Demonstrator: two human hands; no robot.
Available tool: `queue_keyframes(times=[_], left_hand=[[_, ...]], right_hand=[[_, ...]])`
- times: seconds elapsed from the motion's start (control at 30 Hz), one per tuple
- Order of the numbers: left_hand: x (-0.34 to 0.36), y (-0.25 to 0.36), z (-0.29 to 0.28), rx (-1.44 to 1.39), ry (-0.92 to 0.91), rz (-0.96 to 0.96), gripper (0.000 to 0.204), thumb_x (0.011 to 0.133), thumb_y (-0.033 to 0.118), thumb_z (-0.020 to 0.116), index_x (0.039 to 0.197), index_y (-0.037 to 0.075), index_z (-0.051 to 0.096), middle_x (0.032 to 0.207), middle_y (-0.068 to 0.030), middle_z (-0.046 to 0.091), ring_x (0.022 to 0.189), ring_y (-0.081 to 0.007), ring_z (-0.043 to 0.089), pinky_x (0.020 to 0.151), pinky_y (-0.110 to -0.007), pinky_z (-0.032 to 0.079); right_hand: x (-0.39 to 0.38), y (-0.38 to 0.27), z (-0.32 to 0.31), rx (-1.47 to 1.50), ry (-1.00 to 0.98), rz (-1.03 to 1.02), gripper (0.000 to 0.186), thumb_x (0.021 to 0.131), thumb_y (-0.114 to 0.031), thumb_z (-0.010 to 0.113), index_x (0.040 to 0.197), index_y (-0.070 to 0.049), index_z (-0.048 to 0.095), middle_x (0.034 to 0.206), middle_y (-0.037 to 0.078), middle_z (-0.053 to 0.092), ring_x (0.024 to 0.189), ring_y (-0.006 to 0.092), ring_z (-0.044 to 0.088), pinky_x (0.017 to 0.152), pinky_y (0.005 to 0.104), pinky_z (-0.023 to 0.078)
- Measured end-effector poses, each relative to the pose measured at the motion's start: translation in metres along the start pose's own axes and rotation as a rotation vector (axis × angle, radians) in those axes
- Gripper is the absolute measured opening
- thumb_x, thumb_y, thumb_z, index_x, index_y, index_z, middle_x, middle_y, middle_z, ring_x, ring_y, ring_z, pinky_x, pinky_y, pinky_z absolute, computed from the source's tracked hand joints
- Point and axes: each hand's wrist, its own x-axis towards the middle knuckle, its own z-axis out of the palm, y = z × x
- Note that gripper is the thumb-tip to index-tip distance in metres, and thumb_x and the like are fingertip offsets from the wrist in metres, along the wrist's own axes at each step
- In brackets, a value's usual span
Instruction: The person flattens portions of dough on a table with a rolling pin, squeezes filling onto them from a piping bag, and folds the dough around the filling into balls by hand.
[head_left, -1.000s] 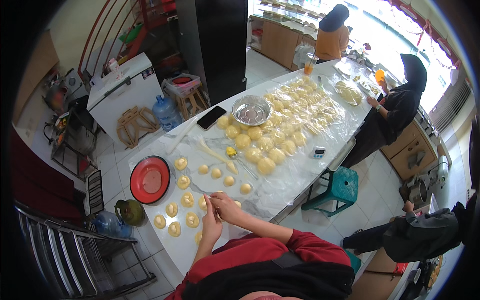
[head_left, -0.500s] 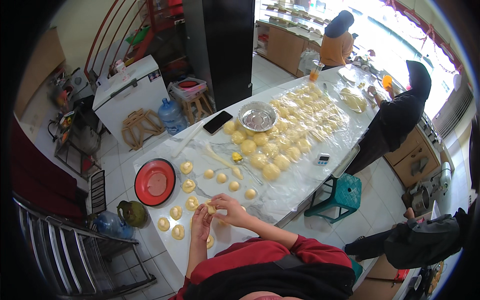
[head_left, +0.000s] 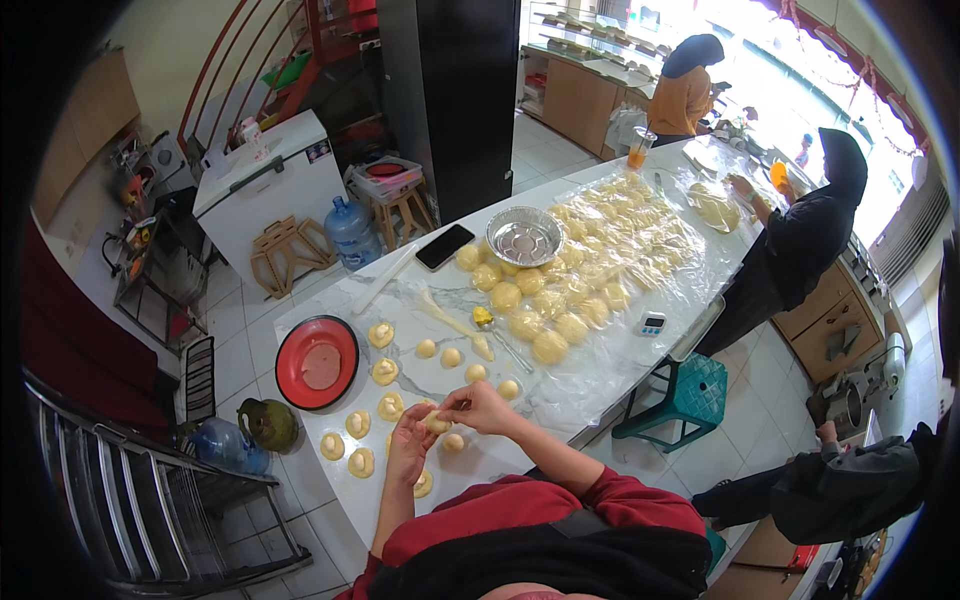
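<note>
Above the near end of the white table [head_left: 300, 440], my left hand [head_left: 405, 446] is closed around a small piece of dough [head_left: 436, 424]. My right hand [head_left: 480, 408] pinches the same piece from the other side; its fingers partly cover it. Flattened dough rounds with small pale lumps on top, such as one dough round [head_left: 361, 461], lie left of my hands. Small dough balls [head_left: 451, 357] sit just beyond them, and one more lies below my right hand. A red plate with a dark rim [head_left: 285, 375] holds a flat pink mass at the left.
Many larger dough balls [head_left: 549, 347] lie under clear plastic film, with a foil bowl [head_left: 524, 228] beside them. A phone [head_left: 444, 246], a long dough strip [head_left: 452, 318], a spoon [head_left: 512, 350] and a timer [head_left: 652, 323] are around. A green stool [head_left: 690, 390] stands right; other people work farther off.
My right hand's fingers have closed in on the dough piece, uncovering a dough ball beneath them. The whole view has shifted slightly. The co-worker in black has moved an arm.
</note>
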Motion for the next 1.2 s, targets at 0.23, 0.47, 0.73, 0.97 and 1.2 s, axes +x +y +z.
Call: queue_keyframes(times=[0.23, 0.47, 0.73, 0.97, 1.2], left_hand=[[0.001, -0.002, -0.016, -0.003, 0.148, 0.014, 0.022, 0.085, 0.016, 0.053, 0.104, 0.005, 0.051, 0.096, -0.0049, 0.059, 0.085, -0.0129, 0.058, 0.076, -0.024, 0.048], [0.002, 0.0, -0.019, 0.171, 0.07, -0.132, 0.031, 0.088, 0.029, 0.047, 0.108, 0.006, 0.049, 0.094, -0.0021, 0.058, 0.082, -0.011, 0.058, 0.07, -0.024, 0.047], [0.004, -0.003, 0.0, -0.001, 0.136, 0.014, 0.031, 0.084, 0.015, 0.054, 0.112, 0.005, 0.044, 0.096, -0.0029, 0.055, 0.081, -0.0102, 0.057, 0.073, -0.023, 0.049], [0.003, -0.003, -0.007, -0.01, 0.116, -0.023, 0.024, 0.085, 0.015, 0.052, 0.108, 0.006, 0.049, 0.095, -0.0021, 0.055, 0.077, -0.0083, 0.057, 0.066, -0.02, 0.047], [0.002, 0.002, 0.004, 0.075, 0.088, -0.096, 0.026, 0.087, 0.023, 0.049, 0.109, 0.009, 0.046, 0.093, -0.0012, 0.056, 0.08, -0.0107, 0.056, 0.071, -0.023, 0.046]], right_hand=[[-0.003, -0.013, 0.008, -0.298, 0.143, -0.242, 0.017, 0.07, -0.019, 0.066, 0.084, -0.01, 0.065, 0.077, 0.005, 0.062, 0.074, 0.0213, 0.052, 0.071, 0.0327, 0.04], [-0.006, -0.019, 0.006, -0.277, 0.105, -0.279, 0.012, 0.066, -0.017, 0.068, 0.076, -0.011, 0.063, 0.079, 0.0, 0.06, 0.082, 0.018, 0.051, 0.073, 0.0324, 0.037], [-0.002, -0.009, 0.011, -0.266, 0.268, -0.319, 0.012, 0.067, -0.017, 0.068, 0.078, -0.012, 0.066, 0.075, 0.001, 0.061, 0.079, 0.0174, 0.051, 0.077, 0.0331, 0.034], [-0.002, -0.013, 0.005, -0.495, 0.326, -0.362, 0.011, 0.068, -0.02, 0.068, 0.077, -0.014, 0.066, 0.07, -0.001, 0.06, 0.078, 0.0161, 0.051, 0.08, 0.0325, 0.035], [-0.003, -0.013, 0.005, -0.293, 0.069, -0.272, 0.007, 0.07, -0.012, 0.065, 0.076, -0.009, 0.064, 0.073, 0.001, 0.061, 0.078, 0.0176, 0.053, 0.074, 0.0315, 0.04]])
